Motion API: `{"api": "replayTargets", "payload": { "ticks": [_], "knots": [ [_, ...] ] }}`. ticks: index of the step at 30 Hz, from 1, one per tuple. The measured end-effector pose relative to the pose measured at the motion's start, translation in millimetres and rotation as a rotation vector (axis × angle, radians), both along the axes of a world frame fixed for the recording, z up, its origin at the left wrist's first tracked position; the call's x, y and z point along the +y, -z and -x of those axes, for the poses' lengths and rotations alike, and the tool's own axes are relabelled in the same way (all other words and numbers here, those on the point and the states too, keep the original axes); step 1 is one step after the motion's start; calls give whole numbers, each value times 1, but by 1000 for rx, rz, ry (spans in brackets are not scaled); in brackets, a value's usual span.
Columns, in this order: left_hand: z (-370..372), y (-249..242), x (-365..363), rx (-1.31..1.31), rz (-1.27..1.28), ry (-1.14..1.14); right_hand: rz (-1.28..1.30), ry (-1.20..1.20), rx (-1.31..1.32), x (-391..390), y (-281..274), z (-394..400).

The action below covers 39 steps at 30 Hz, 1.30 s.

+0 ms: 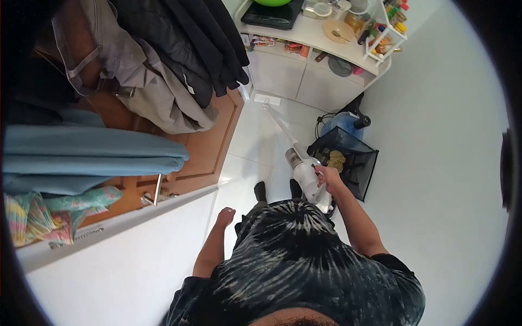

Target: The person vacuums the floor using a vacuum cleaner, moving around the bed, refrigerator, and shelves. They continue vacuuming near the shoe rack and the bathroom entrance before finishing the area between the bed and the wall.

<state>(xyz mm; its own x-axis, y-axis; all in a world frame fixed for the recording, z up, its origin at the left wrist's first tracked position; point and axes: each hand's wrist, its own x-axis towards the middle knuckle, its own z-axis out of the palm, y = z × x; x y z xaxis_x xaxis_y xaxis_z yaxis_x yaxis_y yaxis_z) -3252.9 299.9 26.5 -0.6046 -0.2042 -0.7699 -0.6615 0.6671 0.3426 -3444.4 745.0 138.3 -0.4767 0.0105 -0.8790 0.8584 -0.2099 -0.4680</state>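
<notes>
My right hand [328, 176] grips the handle of a white stick vacuum cleaner [304, 171]. Its long tube runs forward to a flat floor head [267, 100] resting on the white tiled floor near the base of a white cabinet. My left hand [224, 217] hangs at my side with fingers loosely curled, holding nothing. It is close to the white wall below the wooden door. My dark patterned shirt fills the lower middle of the view.
A wooden door [204, 146] with a metal handle [155, 191] stands left, with clothes [163, 60] and towels [92, 157] hung on it. A black mesh basket [348, 160] and a blue water bottle [343, 124] sit right of the vacuum. White cabinet shelves [321, 65] hold kitchen items.
</notes>
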Motion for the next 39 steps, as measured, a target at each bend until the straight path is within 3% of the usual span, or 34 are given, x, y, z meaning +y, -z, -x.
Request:
{"api": "replayTargets", "payload": {
  "ticks": [6, 8, 12, 17, 22, 26, 29, 32, 33, 39],
  "knots": [
    [-24, 1, 89, -6, -138, -280, 204, 77, -111, 29, 23, 23],
    [-14, -36, 115, 169, -37, -41, 257, 77, -143, 31, 29, 24],
    [-28, -46, 122, 244, 53, -149, 141, -77, -56, 40, 26, 20],
    [-64, -69, 128, 202, 80, -462, -78, -375, 149, 63, 3, 21],
    [-159, -15, 147, 128, -13, -720, -301, -806, 285, 72, -36, 10],
    [-233, 3, 180, 76, -24, -772, -567, -1139, 343, 71, -57, 0],
    [-284, 10, 208, 113, -20, -863, -831, -1511, 667, 79, -46, 2],
    [-328, 17, 233, 96, -14, -980, -874, -1738, 912, 66, -65, -9],
    [-342, 18, 243, 49, -33, -1025, -869, -1749, 785, 44, -95, -22],
    [-392, 21, 283, 99, -40, -1091, -844, -1928, 843, 17, -123, -55]
  ]
}}
